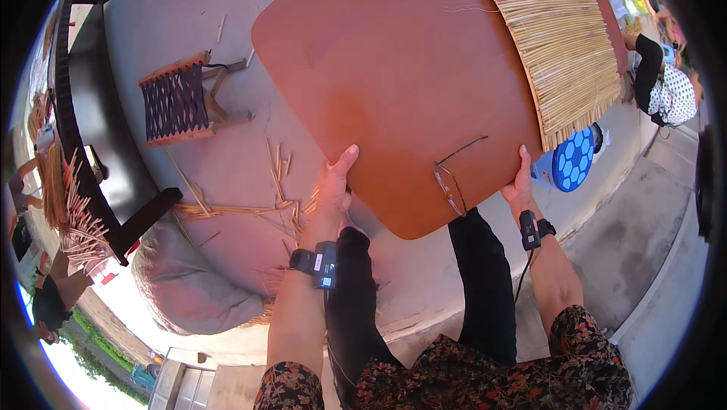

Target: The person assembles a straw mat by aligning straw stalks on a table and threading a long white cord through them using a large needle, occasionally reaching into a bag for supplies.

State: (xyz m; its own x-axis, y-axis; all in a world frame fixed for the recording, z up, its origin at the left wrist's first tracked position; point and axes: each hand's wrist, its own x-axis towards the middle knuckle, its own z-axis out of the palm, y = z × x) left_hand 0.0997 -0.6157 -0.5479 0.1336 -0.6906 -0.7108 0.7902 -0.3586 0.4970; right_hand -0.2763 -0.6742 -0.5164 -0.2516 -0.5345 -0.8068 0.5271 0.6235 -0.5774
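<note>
In front of me is a brown tabletop (401,54) with rounded corners. My left hand (335,177) grips its left near edge, thumb on top and fingers partly hidden below. My right hand (519,179) holds the right part of the near edge the same way. A pair of eyeglasses (448,183) lies on the surface between my hands, one temple stretched out. Across the tabletop's right side rests a mat of straw-coloured stalks (556,39) laid side by side. Thin pale threads (466,9) trail from its left edge.
A folding stool (176,102) with dark webbing stands at left, near a long black bench (113,99). Cut stalks (280,175) litter the floor. A stuffed sack (189,281) sits lower left. A blue-topped round stool (573,160) is at right; beyond it is another person (670,92).
</note>
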